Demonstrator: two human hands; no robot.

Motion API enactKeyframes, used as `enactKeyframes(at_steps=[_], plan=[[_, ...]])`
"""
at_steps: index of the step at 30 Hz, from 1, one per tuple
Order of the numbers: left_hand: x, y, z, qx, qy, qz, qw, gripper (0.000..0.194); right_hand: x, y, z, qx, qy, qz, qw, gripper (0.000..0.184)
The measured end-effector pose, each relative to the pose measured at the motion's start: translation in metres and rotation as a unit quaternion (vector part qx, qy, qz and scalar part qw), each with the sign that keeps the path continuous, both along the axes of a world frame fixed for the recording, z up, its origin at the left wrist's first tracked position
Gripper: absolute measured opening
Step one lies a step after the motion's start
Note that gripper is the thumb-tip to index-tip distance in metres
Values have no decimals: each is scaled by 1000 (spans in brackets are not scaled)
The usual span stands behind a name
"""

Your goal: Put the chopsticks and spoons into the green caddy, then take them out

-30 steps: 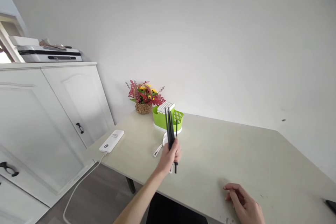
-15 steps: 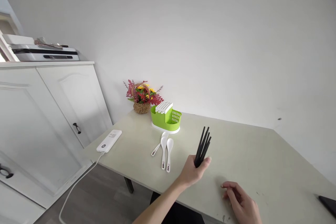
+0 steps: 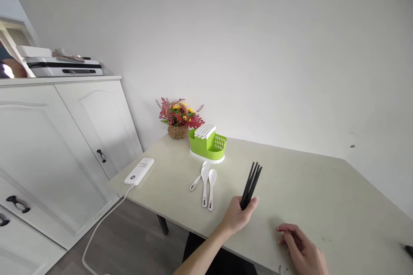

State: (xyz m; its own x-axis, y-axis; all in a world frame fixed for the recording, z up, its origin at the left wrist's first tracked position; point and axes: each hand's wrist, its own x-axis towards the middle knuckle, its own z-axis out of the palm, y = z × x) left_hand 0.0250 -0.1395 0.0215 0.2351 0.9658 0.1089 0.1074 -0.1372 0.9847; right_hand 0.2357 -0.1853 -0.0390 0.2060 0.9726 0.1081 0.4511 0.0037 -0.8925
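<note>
The left hand (image 3: 239,215) gripped the chopsticks (image 3: 253,180) low, slanting upward over the table (image 3: 290,180); a slackened hold could have spilled them. The right hand (image 3: 302,247) lay half-curled, visibly holding nothing. Overlapping spoons (image 3: 211,184) nearby could have scattered if brushed.

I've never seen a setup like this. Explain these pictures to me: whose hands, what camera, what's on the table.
There is no machine here, just a person's two bare hands. Every picture comes from one camera worn on the head, looking forward and down. The left hand grips a bundle of black chopsticks, tips up. The right hand, loosely curled at the near edge of the table, shows nothing held. Also on the table are three white spoons, a green caddy with a white slotted top, a wicker basket of flowers and a white device with a cable.
</note>
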Motion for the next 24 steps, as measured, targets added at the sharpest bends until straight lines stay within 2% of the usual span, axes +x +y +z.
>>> enactKeyframes(at_steps=[8,11,18,21,24], plan=[[4,-12,1,55,74,-27,995,59,10,8,-10,-5,-23,42,999,37],[5,-12,-2,56,81,-19,995,56,11,8,-11,9,-24,45,999,36],[5,-11,-7,45,100,12,994,54,19,20,-18,-12,21,113,993,42],[6,-11,-11,63,119,14,991,48,15,23,-11,-22,70,157,985,46],[6,-12,-14,48,142,5,989,42,-1,17,6,28,132,169,976,48]])
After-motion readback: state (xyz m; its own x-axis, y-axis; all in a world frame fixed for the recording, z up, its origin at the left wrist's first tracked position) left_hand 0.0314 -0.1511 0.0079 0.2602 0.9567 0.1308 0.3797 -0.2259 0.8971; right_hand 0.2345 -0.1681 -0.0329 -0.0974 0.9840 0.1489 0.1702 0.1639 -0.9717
